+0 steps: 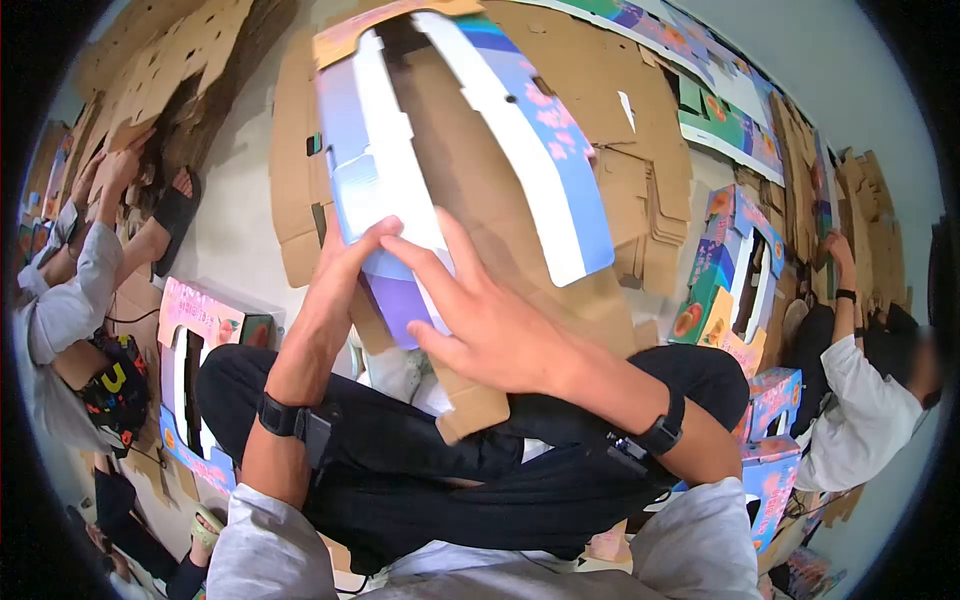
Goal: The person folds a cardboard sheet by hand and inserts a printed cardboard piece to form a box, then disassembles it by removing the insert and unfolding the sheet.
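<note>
A partly folded cardboard box point(585, 220), printed blue and purple with pink flowers, tilts in front of me, its brown inside showing between two white flaps. At its left side, my left hand point(345, 265) closes on the edge, thumb on the white flap and fingers mostly behind the panel. My right hand point(490, 320) lies across the near left part with its fingers spread, index fingertip close to the left thumb. A brown end flap point(475, 405) hangs down towards my lap.
Flat brown cardboard point(620, 100) lies beyond the box. Folded printed boxes stand at the left point(190, 300) and the right point(715, 265). Other people sit at both sides, with a hand point(125, 165) on cardboard at left and a white sleeve point(860, 410) at right.
</note>
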`<state>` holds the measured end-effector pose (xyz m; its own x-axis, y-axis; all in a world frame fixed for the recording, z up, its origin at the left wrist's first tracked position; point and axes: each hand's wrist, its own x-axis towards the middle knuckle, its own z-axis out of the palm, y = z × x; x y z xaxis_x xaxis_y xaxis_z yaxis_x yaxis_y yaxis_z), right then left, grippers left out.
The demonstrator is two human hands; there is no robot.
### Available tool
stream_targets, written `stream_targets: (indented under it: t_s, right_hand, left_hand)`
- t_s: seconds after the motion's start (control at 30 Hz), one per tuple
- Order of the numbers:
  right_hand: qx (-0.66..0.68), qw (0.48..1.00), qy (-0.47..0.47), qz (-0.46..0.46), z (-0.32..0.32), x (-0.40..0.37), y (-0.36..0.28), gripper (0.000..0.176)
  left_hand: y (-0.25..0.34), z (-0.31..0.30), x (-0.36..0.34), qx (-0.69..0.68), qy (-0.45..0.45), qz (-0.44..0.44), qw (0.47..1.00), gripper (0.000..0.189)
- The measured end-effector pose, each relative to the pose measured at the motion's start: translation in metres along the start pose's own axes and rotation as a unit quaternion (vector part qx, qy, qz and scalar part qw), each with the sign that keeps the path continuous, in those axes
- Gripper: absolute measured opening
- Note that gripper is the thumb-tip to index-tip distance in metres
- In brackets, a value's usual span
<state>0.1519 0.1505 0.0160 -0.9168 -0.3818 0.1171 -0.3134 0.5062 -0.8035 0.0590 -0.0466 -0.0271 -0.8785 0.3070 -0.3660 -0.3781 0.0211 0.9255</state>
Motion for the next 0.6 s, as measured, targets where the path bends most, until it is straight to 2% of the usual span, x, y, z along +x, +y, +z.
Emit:
stream_targets:
  t_s: [0.1, 0.2, 0.3, 0.33, 0.43, 0.47, 0.53, 0.57, 0.6]
  right_hand:
    - [0.016, 0.991, -0.063, 0.114, -0.01, -0.01, -0.012, 0.084]
    - [0.088, 0.988, -0.061, 0.111, -0.02, -0.017, -0.003, 0.069]
    - [0.009, 0.999, -0.042, 0.01, -0.039, -0.018, 0.028, 0.046]
    - [-0.07, 0.997, -0.007, 0.001, -0.045, -0.017, 0.032, 0.031]
    - [-0.277, 0.957, 0.061, -0.056, -0.064, -0.015, 0.056, 0.035]
    - [-0.34, 0.938, 0.056, -0.041, -0.07, -0.017, 0.062, 0.036]
    - [-0.46, 0.886, 0.044, -0.013, -0.076, -0.018, 0.071, 0.039]
    - [-0.464, 0.884, 0.044, -0.002, -0.075, -0.016, 0.072, 0.039]
    - [-0.469, 0.882, 0.045, 0.009, -0.073, -0.013, 0.072, 0.038]
  left_hand:
    - [0.012, 0.004, 0.008, 0.055, 0.01, 0.039, 0.998, 0.101]
    - [0.015, -0.01, 0.025, 0.12, -0.028, 0.094, 0.988, 0.103]
    - [0.023, -0.026, 0.031, 0.147, -0.118, 0.094, 0.978, 0.097]
    - [0.018, -0.03, 0.035, 0.152, -0.121, 0.099, 0.976, 0.095]
    - [0.008, -0.035, 0.046, 0.387, -0.056, 0.165, 0.906, 0.094]
    - [0.004, -0.027, 0.04, 0.428, -0.005, 0.203, 0.881, 0.087]
    - [-0.009, -0.007, 0.038, 0.491, 0.071, 0.29, 0.818, 0.087]
    - [-0.015, 0.002, 0.038, 0.52, 0.107, 0.331, 0.78, 0.087]
    - [-0.014, 0.009, 0.037, 0.56, 0.096, 0.348, 0.746, 0.097]
